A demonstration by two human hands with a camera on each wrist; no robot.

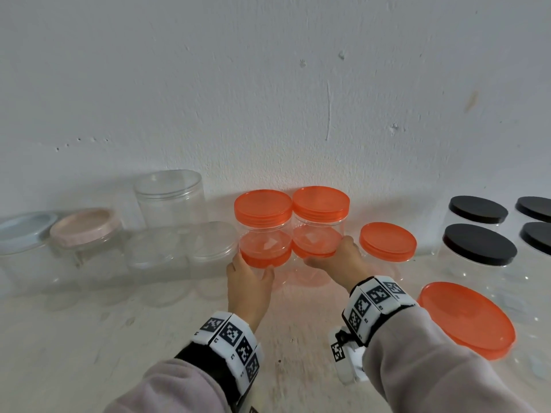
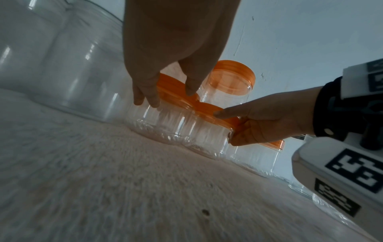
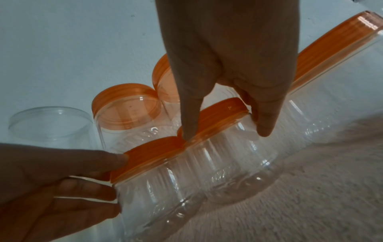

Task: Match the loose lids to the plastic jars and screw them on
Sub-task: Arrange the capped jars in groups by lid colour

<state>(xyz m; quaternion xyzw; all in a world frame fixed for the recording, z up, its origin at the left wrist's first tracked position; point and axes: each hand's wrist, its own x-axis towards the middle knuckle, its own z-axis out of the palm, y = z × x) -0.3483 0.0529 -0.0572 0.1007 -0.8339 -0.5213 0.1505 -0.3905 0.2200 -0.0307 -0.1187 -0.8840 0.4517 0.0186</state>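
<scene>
Nearest: grey sleeves and tagged wristbands (image 1: pixel 231 342) fill the foreground, both arms reaching out over the table (image 1: pixel 89 353).
Left grip: the left hand (image 1: pixel 249 286) clamps round its orange-lidded jar (image 2: pixel 157 117), fingers (image 2: pixel 148 96) curled onto the lid edge.
Right grip: the right hand (image 1: pixel 338 259) is clamped on the neighbouring jar (image 3: pixel 232 157), forefinger on the lid, other fingers down the far side.
Where the jars sit: side by side, touching, directly under both grips; two more lidded orange jars (image 1: pixel 290 222) stand just beyond the fingertips, against the wall (image 1: pixel 268 84).
Beside the right grip: another capped jar (image 1: pixel 387 242) just outside it, black-lidded jars (image 1: pixel 480 248) further out.
Beside the left grip: clear jars (image 1: pixel 168 201) well outside it.
Doing it well: I'd say check each lid sits level, then twist firmly while steadying the body; thin walls likely flex, so squeeze lightly.
</scene>
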